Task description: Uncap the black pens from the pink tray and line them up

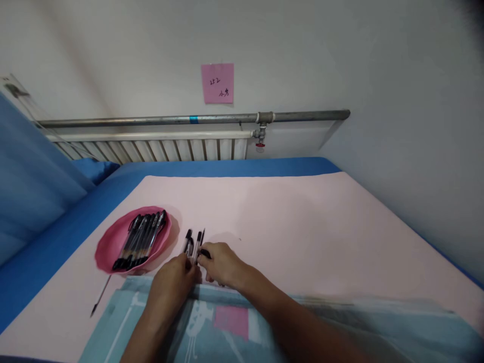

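In the lower middle of the head view, my left hand is closed with its fingers curled around the lower ends of pen pieces. My right hand touches or nearly touches it, pinching a pen whose black end shows between thumb and finger. Just beyond both hands, a black-tipped clear pen, a second pen piece and a thin refill tip point away from me. The fingers hide their lower parts. To the left, a pink scalloped dish holds several clear pens with black caps.
A loose pen refill lies by the dish's near edge. Pale pink sheeting covers the blue surface. Teal patterned cloth lies under my forearms. A radiator and pipe run along the wall behind.
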### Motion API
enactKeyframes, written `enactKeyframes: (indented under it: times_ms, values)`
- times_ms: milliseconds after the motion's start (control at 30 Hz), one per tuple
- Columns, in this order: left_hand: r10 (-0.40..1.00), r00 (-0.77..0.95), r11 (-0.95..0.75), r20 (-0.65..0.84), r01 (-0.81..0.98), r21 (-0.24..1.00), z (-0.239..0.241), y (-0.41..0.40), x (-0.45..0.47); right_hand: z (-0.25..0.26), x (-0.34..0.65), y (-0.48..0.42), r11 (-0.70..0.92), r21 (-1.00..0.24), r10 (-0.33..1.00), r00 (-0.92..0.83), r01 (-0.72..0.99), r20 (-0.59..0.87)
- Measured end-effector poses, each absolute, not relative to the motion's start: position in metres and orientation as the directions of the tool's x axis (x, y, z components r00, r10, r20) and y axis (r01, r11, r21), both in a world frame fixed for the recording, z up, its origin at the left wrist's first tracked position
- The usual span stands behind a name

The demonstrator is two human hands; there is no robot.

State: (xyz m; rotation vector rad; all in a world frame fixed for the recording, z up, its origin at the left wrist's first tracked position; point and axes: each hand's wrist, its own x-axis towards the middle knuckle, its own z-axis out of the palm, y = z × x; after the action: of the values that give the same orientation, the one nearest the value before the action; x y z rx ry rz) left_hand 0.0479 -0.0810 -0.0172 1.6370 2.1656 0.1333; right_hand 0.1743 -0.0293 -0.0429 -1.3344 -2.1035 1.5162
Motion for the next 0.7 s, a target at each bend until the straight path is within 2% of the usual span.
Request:
enactKeyframes:
  times_ms: [167,300,433,500,700]
  values:
    - [0.936,-0.213,0.31,-0.281,0.876,0.37,-0.017,-0.081,0.049,-0.041,0.172,-0.029,0.121,-0.835,0.805,-0.545,0.536,-0.233]
    - [0.943,-0.233,0.306,-0.236,0.886,0.347,-0.014,-0.083,0.047,-0.036,0.176,-0.024,0.085,-0.824,0.818,-0.511,0.561,-0.263]
    - [0.95,-0.275,0.312,-0.146,0.859,0.407,-0.015,-0.087,0.039,-0.034,0.182,-0.015,0.036,-0.797,0.841,-0.449,0.603,-0.301]
    - [0.949,-0.295,0.312,-0.108,0.835,0.453,-0.018,-0.089,0.035,-0.035,0.184,-0.012,0.084,-0.746,0.86,-0.426,0.661,-0.281]
    - [0.938,-0.342,0.321,-0.055,0.799,0.508,-0.023,-0.097,0.031,-0.037,0.183,-0.019,0.302,-0.539,0.912,-0.403,0.786,-0.077]
